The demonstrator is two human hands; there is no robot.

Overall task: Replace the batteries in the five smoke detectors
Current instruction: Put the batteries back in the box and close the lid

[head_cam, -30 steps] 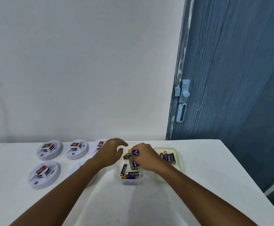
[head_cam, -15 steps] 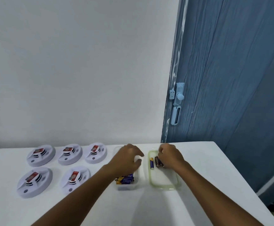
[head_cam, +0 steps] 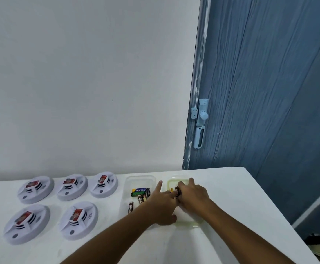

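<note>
A plain white wall and a blue wood-grain door [head_cam: 260, 92] stand behind a white desk [head_cam: 231, 197] on which everything is laid out. Taking the clear plastic tray [head_cam: 136, 181] as the landmark: to its left lie five round white smoke detectors [head_cam: 71, 187], three in a far row and two nearer the person, each with a red-labelled block showing at its centre, probably turned so the battery bays are reachable. Inside the clear tray lie loose cylindrical batteries [head_cam: 139, 192], one green-labelled and several dark. Immediately to its right sits a pale green-rimmed plastic tray [head_cam: 185, 223], which holds a few more batteries [head_cam: 176, 190]; the two trays likely keep fresh cells apart from spent ones, though which is which cannot be told. The left hand [head_cam: 162, 204] reaches across the clear tray's right edge, index finger extended and holding nothing visible. The right hand [head_cam: 192, 195] rests over the green-rimmed tray, fingers curved down at the batteries there; whether it pinches one cannot be told. The detectors are well apart from both hands and untouched.
</note>
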